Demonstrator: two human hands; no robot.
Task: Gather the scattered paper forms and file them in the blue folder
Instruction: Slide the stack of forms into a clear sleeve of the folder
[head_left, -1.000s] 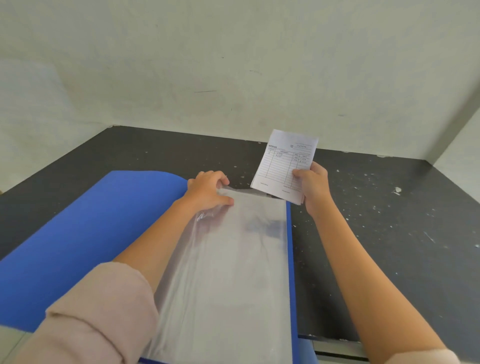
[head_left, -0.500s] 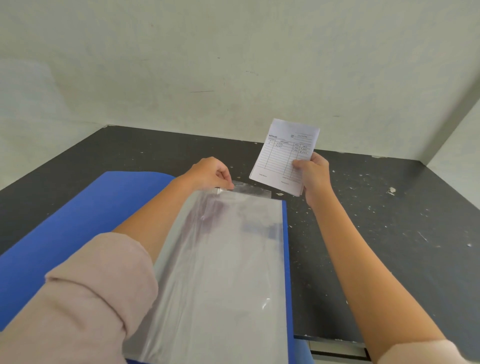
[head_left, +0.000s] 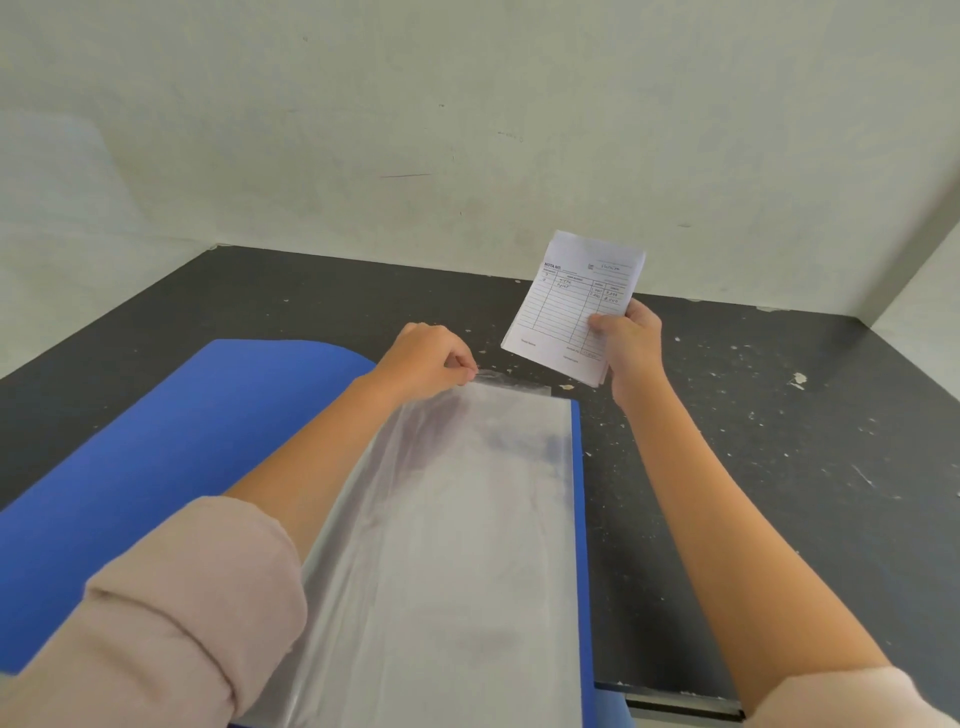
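Observation:
The blue folder (head_left: 130, 467) lies open on the dark table, its cover spread to the left. A clear plastic sleeve (head_left: 467, 519) covers its right half. My left hand (head_left: 426, 358) pinches the sleeve's far top edge and lifts it a little. My right hand (head_left: 631, 338) grips a small stack of white lined paper forms (head_left: 566, 301) by the lower right corner. The stack hangs tilted in the air just beyond the sleeve's far right corner, apart from it.
The dark table (head_left: 779, 441) is speckled with white flecks on its right side. Pale walls (head_left: 467, 130) close it in at the back, left and right. The table's front edge (head_left: 675, 701) shows at the bottom right.
My left hand went from resting on the sleeve's top to pinching its far edge and lifting it. The forms in my right hand rose slightly.

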